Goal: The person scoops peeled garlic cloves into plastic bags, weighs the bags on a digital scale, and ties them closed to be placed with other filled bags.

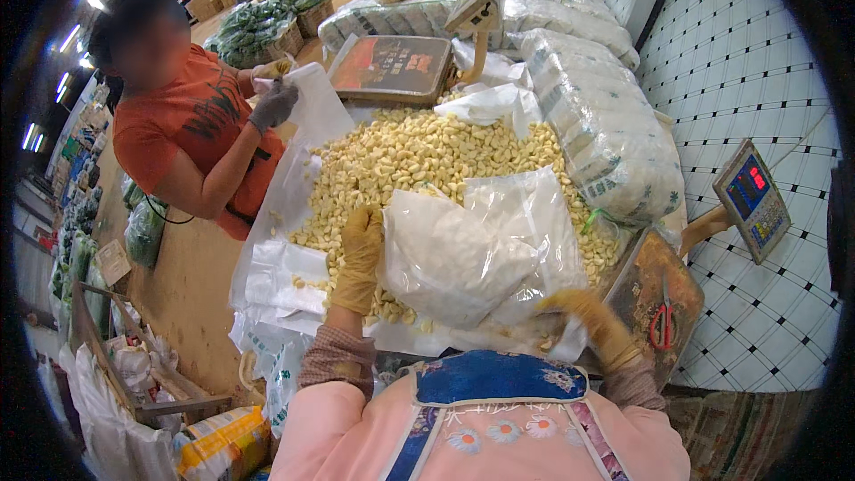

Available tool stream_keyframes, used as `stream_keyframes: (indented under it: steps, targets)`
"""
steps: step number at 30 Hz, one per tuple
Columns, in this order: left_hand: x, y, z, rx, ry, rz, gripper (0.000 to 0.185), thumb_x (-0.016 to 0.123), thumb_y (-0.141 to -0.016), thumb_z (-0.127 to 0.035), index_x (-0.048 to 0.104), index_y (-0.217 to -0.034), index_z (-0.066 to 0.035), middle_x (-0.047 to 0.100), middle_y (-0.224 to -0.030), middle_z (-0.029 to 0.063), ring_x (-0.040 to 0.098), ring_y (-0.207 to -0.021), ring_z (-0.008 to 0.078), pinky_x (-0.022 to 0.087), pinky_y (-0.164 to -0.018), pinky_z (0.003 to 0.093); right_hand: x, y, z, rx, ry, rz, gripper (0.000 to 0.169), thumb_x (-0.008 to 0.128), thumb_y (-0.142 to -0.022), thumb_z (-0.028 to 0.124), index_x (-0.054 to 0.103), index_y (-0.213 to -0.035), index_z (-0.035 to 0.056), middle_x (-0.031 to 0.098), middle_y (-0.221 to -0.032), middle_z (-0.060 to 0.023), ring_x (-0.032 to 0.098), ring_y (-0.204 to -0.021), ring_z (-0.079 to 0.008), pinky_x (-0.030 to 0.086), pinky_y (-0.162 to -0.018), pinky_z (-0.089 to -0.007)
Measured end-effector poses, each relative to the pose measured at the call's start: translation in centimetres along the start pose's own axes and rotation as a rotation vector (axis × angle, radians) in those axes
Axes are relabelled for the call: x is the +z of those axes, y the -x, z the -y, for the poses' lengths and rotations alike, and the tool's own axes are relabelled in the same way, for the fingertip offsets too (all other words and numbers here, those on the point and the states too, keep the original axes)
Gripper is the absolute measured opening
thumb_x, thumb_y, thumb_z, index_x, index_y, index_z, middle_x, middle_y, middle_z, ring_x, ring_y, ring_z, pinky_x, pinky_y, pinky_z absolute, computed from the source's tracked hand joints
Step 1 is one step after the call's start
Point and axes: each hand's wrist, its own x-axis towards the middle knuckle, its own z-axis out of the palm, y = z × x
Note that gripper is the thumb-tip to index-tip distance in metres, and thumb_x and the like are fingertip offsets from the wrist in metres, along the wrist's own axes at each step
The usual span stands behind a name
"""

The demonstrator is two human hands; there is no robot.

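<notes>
A heap of peeled garlic cloves (407, 147) covers the table in front of me. Over its near side lies a clear plastic bag (461, 254), whitish and bulging; what is inside cannot be made out. My left hand (361, 254), in a yellow glove, grips the bag's left edge. At the bag's lower right is my right hand (594, 321), gloved the same way and blurred; whether its fingers hold the film is unclear. Flat empty plastic bags (284, 280) lie left of my left hand, with a few cloves on them.
A co-worker (200, 127) across the left corner holds a white bag (324, 97). Red-handled scissors (662, 327) rest on a rusty scale platform (674, 280) beside its lit display (751, 200). Another scale (394, 67) stands behind the heap. Packed bags (601, 120) line the right side.
</notes>
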Motion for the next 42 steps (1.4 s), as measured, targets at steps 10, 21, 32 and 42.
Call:
stream_keyframes:
  steps: [10, 21, 32, 42]
  targets:
    - [-3.3, 2.0, 1.8, -0.243, -0.107, 0.210, 0.029, 0.060, -0.079, -0.024, 0.057, -0.093, 0.001, 0.061, -0.081, 0.0085, 0.055, -0.073, 0.0184, 0.044, -0.066, 0.0321, 12.4, -7.0, -3.5, 0.394, -0.137, 0.057, 0.029, 0.057, -0.085, 0.029, 0.059, -0.094, 0.0012, 0.062, -0.085, -0.0069, 0.054, -0.076, -0.0137, 0.044, -0.066, -0.0275]
    - [1.1, 0.9, 1.8, -0.324, 0.628, 0.097, 0.022, 0.053, -0.084, -0.016, 0.057, -0.099, 0.000, 0.063, -0.088, 0.0118, 0.059, -0.081, 0.0191, 0.047, -0.068, 0.0298, 11.2, -8.2, -9.2, 0.008, -0.377, -0.108, 0.037, 0.058, -0.083, 0.036, 0.057, -0.099, 0.0023, 0.059, -0.085, -0.0051, 0.054, -0.073, -0.0129, 0.043, -0.061, -0.0257]
    - [6.1, -3.4, -0.7, -0.342, 1.039, 0.006, 0.024, 0.040, -0.091, -0.016, 0.051, -0.105, 0.000, 0.057, -0.101, 0.0106, 0.056, -0.090, 0.0218, 0.047, -0.079, 0.0321, 4.9, -9.4, 11.6, 0.095, -0.551, 0.085, 0.053, 0.044, -0.087, 0.052, 0.054, -0.107, 0.0037, 0.060, -0.080, -0.0056, 0.054, -0.060, -0.0113, 0.041, -0.050, -0.0209]
    - [4.6, -6.6, -5.4, -0.568, 1.238, 0.188, 0.026, 0.039, -0.092, -0.023, 0.056, -0.094, -0.004, 0.057, -0.076, 0.0012, 0.048, -0.054, 0.0066, 0.039, -0.043, 0.0154, 0.0, -15.4, 15.7, -0.237, -0.846, -0.568, 0.033, 0.051, -0.085, 0.028, 0.053, -0.104, 0.0009, 0.060, -0.093, -0.0103, 0.060, -0.077, -0.0180, 0.053, -0.065, -0.0301]
